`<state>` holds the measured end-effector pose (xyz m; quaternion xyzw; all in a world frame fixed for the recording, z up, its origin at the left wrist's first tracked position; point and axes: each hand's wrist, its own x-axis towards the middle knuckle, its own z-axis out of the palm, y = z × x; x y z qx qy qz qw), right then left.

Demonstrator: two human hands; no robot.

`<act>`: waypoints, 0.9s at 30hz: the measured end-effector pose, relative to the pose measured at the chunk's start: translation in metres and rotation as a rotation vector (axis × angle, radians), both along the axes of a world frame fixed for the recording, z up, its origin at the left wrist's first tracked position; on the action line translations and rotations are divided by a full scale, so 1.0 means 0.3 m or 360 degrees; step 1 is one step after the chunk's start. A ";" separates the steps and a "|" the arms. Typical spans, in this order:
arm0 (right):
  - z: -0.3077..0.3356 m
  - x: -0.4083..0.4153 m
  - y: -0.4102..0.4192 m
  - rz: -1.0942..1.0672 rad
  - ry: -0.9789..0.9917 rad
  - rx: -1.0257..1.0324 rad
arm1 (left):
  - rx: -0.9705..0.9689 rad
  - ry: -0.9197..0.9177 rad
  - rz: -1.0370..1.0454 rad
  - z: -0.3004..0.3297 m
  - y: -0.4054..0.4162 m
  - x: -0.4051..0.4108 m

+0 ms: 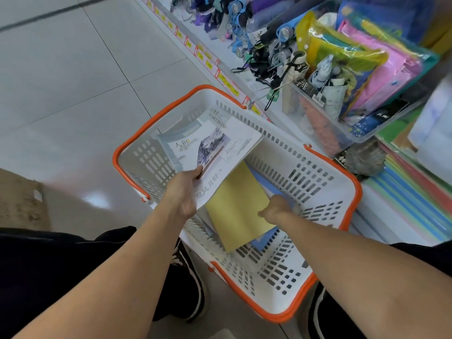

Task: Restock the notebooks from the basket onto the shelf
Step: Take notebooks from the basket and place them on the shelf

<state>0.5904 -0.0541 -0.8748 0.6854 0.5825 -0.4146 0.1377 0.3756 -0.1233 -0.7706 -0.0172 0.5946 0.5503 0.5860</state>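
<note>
Shop aisle, pale tiled floor (73,69); shelf (381,211) runs along the right, carrying umbrellas (269,40), a clear bin (325,123) and coloured folders (415,192). White basket (325,182) with orange rim stands on the floor beside the shelf edge, between the person's shoes.

Left hand (182,194): clamped on a small stack of white notebooks (220,148), thumb on top at the near corner, fingers beneath. Stack is held above the basket's far-left corner, long axis running away from the hand toward the shelf.

Right hand (276,207): down inside the basket, fingers curled at the right edge of the yellow notebook (234,206). Fingertips hidden; cannot tell whether it grips or only touches.

Yellow notebook lies tilted in the basket, long axis from the near rim toward the far-right corner, partly under the held stack. A blue notebook (264,241) lies beneath it.

Judgement: right hand is the nearer one to the remaining notebooks and to the shelf; the shelf lies right and up of both hands, so the lift goes that way.
</note>
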 end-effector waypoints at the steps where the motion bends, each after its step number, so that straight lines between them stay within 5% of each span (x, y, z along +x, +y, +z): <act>1: 0.018 0.005 0.010 -0.0037 0.0102 -0.0065 | 0.0021 -0.0035 -0.0004 0.007 -0.001 0.000; 6: 0.202 0.051 0.040 -0.0374 0.0837 -0.0423 | 0.0144 -0.0254 -0.0004 0.053 -0.028 0.011; 16: 0.885 0.149 0.210 -0.0276 0.1452 -0.0062 | 0.0503 -0.0228 -0.0304 0.526 0.087 0.052; 27: 1.356 0.311 0.226 -0.0537 0.2390 0.0656 | 0.0938 0.0661 -0.0411 1.013 0.369 0.128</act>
